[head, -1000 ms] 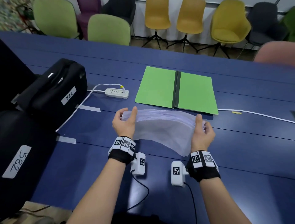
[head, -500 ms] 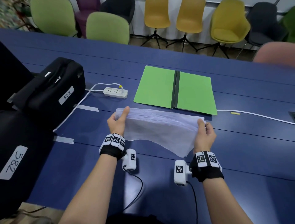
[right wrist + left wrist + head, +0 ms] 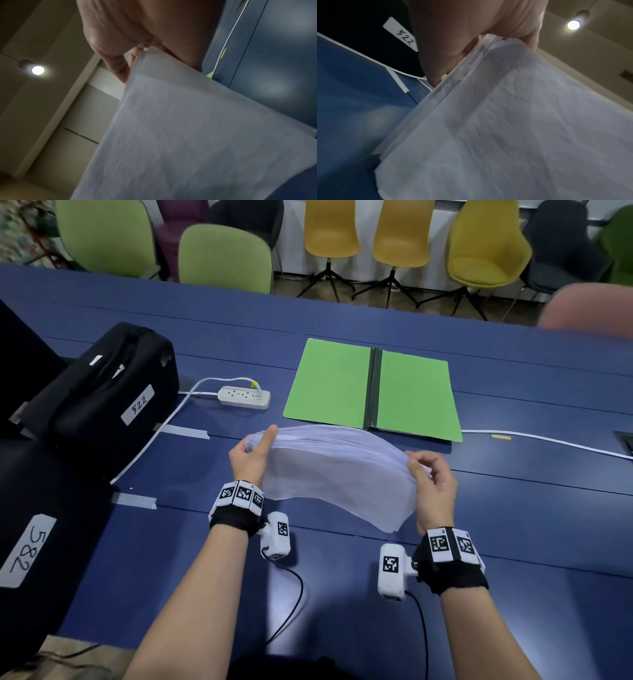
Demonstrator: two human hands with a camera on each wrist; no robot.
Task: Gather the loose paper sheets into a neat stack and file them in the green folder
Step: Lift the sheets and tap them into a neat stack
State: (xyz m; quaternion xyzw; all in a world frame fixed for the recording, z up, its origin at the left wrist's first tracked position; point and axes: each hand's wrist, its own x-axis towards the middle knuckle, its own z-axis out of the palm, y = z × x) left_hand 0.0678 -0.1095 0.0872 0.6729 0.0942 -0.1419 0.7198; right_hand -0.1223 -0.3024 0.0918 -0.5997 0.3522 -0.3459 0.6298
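Note:
A stack of white paper sheets [image 3: 337, 470] hangs bowed above the blue table, its near corner drooping low. My left hand [image 3: 255, 450] pinches the stack's left edge, thumb on top. My right hand [image 3: 430, 474] grips the right edge with curled fingers. The left wrist view shows the sheets [image 3: 513, 128] from below, edges slightly uneven, under my left hand [image 3: 471, 44]. From the right wrist, the paper [image 3: 188, 128] spreads away beneath my right hand [image 3: 137, 44]. The green folder [image 3: 373, 390] lies open and flat just beyond the stack, black spine in the middle.
A white power strip [image 3: 244, 397] and its cable lie left of the folder. Two black cases [image 3: 102, 395] labelled 522 and 582 stand at the left. A white cable [image 3: 548, 440] runs right of the folder. Chairs [image 3: 226, 258] line the table's far side.
Both hands have spread a little wider with the stack between them. The right hand's fingers now curl over the right edge, and the sheets bow upward more.

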